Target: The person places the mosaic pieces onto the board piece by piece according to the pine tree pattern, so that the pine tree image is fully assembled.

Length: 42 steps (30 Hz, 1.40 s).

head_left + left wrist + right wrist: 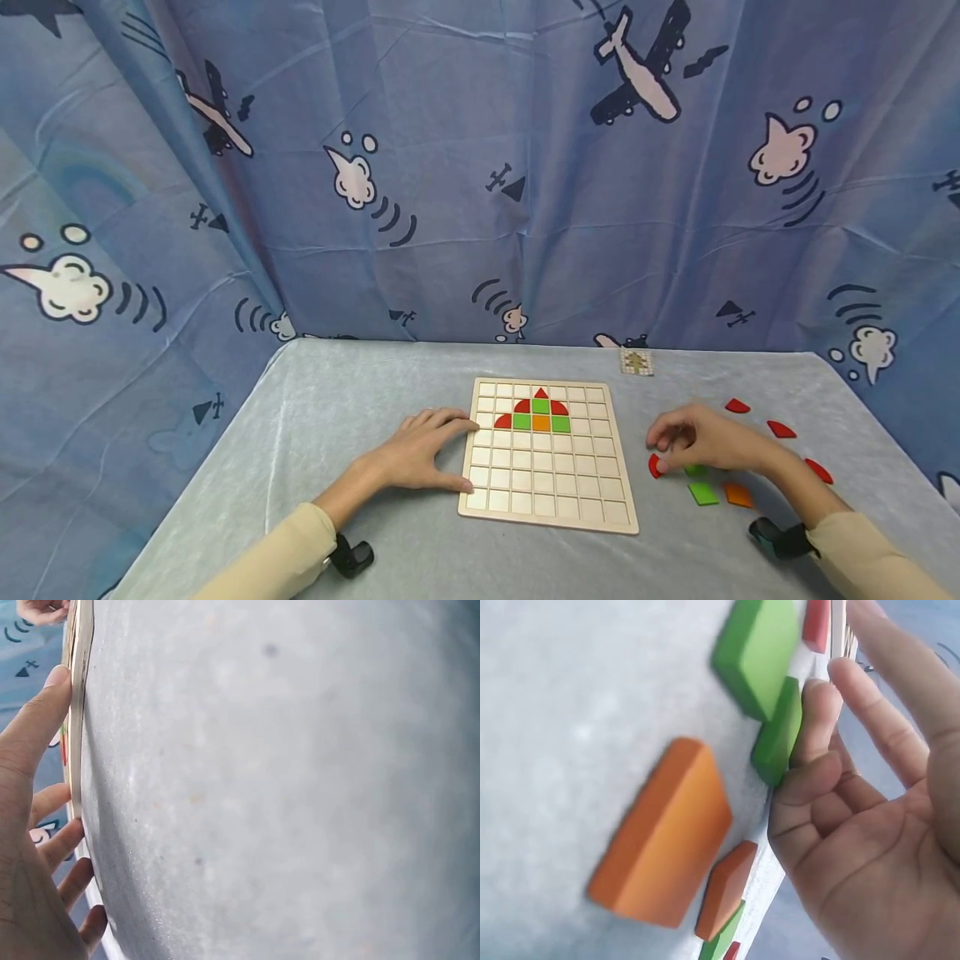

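A wooden grid board [551, 479] lies on the table, with a red triangle [541, 393], red quarter-round pieces [503, 422], green squares [560, 423] and an orange square [541, 423] in its upper cells. Against the board's left edge rest the spread thumb and fingers of my left hand [423, 450]. My right hand [708, 437] hovers over loose pieces right of the board, its thumb tip at a red quarter-round piece [654, 465]; whether they touch is unclear. Some of its fingers bend toward the palm [885, 847]. Below it lie green squares [703, 493] and orange pieces [671, 847].
Further right are several red quarter-round pieces [782, 429]. A small card with a tree-like pattern [637, 362] lies at the table's back edge. Behind the grey-covered table [360, 375] hangs a blue curtain [450, 275] printed with airplanes.
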Motion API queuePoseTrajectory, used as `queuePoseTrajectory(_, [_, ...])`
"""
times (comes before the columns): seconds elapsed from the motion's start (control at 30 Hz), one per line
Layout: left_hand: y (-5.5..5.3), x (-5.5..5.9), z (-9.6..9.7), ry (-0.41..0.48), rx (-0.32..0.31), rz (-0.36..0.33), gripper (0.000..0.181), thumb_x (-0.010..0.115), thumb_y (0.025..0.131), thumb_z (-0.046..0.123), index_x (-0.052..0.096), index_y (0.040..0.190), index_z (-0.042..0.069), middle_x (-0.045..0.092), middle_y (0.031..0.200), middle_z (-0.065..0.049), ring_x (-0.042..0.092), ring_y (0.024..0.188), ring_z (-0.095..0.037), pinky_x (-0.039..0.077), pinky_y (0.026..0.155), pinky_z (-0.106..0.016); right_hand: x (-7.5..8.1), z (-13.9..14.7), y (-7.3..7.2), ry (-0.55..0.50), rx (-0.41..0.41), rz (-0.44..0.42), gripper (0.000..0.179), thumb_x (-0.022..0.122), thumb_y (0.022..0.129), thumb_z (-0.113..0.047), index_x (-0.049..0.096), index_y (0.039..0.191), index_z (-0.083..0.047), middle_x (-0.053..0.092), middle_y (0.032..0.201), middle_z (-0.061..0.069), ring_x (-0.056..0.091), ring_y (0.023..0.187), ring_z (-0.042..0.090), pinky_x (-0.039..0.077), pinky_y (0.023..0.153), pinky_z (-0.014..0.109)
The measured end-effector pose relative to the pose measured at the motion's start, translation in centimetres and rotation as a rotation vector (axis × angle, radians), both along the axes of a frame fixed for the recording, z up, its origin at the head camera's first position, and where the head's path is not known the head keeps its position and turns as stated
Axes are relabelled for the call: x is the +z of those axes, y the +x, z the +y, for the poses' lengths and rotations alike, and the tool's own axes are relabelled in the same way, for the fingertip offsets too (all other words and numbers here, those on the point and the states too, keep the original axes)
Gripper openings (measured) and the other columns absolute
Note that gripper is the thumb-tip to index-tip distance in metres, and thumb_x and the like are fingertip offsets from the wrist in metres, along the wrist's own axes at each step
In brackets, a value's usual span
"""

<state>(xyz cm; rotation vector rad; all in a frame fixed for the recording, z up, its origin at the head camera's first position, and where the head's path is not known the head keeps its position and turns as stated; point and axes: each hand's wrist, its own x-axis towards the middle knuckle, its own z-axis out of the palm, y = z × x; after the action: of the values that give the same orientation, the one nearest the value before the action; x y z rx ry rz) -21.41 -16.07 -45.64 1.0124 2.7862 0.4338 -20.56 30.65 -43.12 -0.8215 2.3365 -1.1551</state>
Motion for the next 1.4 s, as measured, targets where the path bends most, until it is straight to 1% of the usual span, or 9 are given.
queuePoseTrajectory(0.17, [0.00, -0.03, -0.01, 0.001, 0.002, 0.000, 0.087, 0.065, 0.075, 0.076, 0.040, 0.148, 0.036, 0.037, 0.156, 0.006, 0.036, 0.143, -0.021, 0.032, 0.111, -0.051, 0.06, -0.20, 0.30, 0.013, 0.009, 0.004, 0.022, 0.076, 0.085, -0.014, 0.069, 0.103, -0.004, 0.066, 0.090, 0.018, 0.059, 0.065, 0.012, 0.051, 0.060, 0.024])
queuePoseTrajectory(0.3, [0.02, 0.00, 0.02, -0.001, 0.003, -0.002, 0.088, 0.065, 0.075, 0.076, 0.040, 0.148, 0.036, 0.037, 0.156, 0.006, 0.035, 0.143, -0.022, 0.032, 0.111, -0.052, 0.14, -0.40, 0.42, 0.036, -0.002, -0.008, 0.021, 0.077, 0.084, -0.014, 0.069, 0.101, -0.005, 0.065, 0.084, 0.015, 0.057, 0.062, 0.011, 0.049, 0.057, 0.024])
queuePoseTrajectory(0.4, [0.03, 0.01, 0.03, -0.003, 0.003, 0.000, 0.087, 0.066, 0.075, 0.076, 0.040, 0.148, 0.036, 0.037, 0.156, 0.006, 0.035, 0.143, -0.022, 0.032, 0.111, -0.051, 0.18, -0.47, 0.44, 0.042, -0.012, -0.028, 0.021, 0.077, 0.084, -0.014, 0.068, 0.099, -0.005, 0.062, 0.082, 0.016, 0.055, 0.061, 0.009, 0.048, 0.056, 0.024])
queuePoseTrajectory(0.67, [0.04, 0.05, 0.07, 0.001, -0.002, 0.005, 0.087, 0.065, 0.075, 0.076, 0.040, 0.148, 0.036, 0.038, 0.155, 0.006, 0.036, 0.143, -0.022, 0.033, 0.110, -0.051, 0.30, -0.58, 0.13, 0.057, -0.033, -0.059, 0.021, 0.079, 0.082, -0.014, 0.064, 0.092, -0.003, 0.060, 0.080, 0.014, 0.054, 0.064, 0.009, 0.047, 0.058, 0.023])
queuePoseTrajectory(0.87, [0.09, 0.18, 0.08, 0.000, -0.001, -0.005, 0.087, 0.066, 0.075, 0.076, 0.040, 0.148, 0.035, 0.038, 0.156, 0.005, 0.036, 0.142, -0.023, 0.033, 0.111, -0.052, 0.33, -0.51, -0.03, 0.040, -0.012, -0.073, 0.021, 0.078, 0.083, -0.012, 0.064, 0.092, -0.001, 0.061, 0.077, 0.016, 0.055, 0.064, 0.008, 0.049, 0.058, 0.023])
queuePoseTrajectory(1.03, [0.16, 0.22, 0.09, 0.006, -0.009, -0.004, 0.087, 0.067, 0.075, 0.075, 0.041, 0.148, 0.034, 0.039, 0.155, 0.003, 0.037, 0.142, -0.024, 0.033, 0.110, -0.053, 0.30, -0.32, -0.08, 0.003, 0.048, -0.081, 0.014, 0.074, 0.086, -0.010, 0.066, 0.094, -0.002, 0.060, 0.076, 0.023, 0.054, 0.061, 0.015, 0.049, 0.058, 0.024])
queuePoseTrajectory(1.17, [0.18, 0.15, 0.09, 0.017, -0.012, 0.004, 0.087, 0.067, 0.075, 0.075, 0.043, 0.147, 0.033, 0.040, 0.154, 0.003, 0.038, 0.141, -0.025, 0.033, 0.109, -0.053, 0.55, -0.28, 0.03, -0.017, 0.078, -0.089, 0.011, 0.071, 0.089, -0.009, 0.067, 0.096, -0.002, 0.061, 0.078, 0.025, 0.055, 0.063, 0.021, 0.049, 0.058, 0.025])
queuePoseTrajectory(1.33, [0.18, 0.17, 0.12, 0.010, -0.005, 0.000, 0.087, 0.067, 0.075, 0.075, 0.042, 0.147, 0.034, 0.039, 0.155, 0.004, 0.037, 0.142, -0.024, 0.033, 0.110, -0.052, 0.93, -0.28, 0.16, -0.008, 0.052, -0.079, 0.011, 0.069, 0.091, -0.011, 0.068, 0.098, -0.002, 0.063, 0.080, 0.025, 0.055, 0.064, 0.028, 0.048, 0.056, 0.028])
queuePoseTrajectory(1.4, [0.20, 0.21, 0.13, 0.006, -0.002, -0.004, 0.087, 0.066, 0.075, 0.075, 0.041, 0.148, 0.035, 0.039, 0.155, 0.005, 0.037, 0.142, -0.023, 0.033, 0.110, -0.052, 0.97, -0.34, 0.09, -0.002, 0.033, -0.072, 0.011, 0.068, 0.092, -0.012, 0.068, 0.098, -0.003, 0.064, 0.081, 0.024, 0.056, 0.065, 0.028, 0.049, 0.057, 0.029])
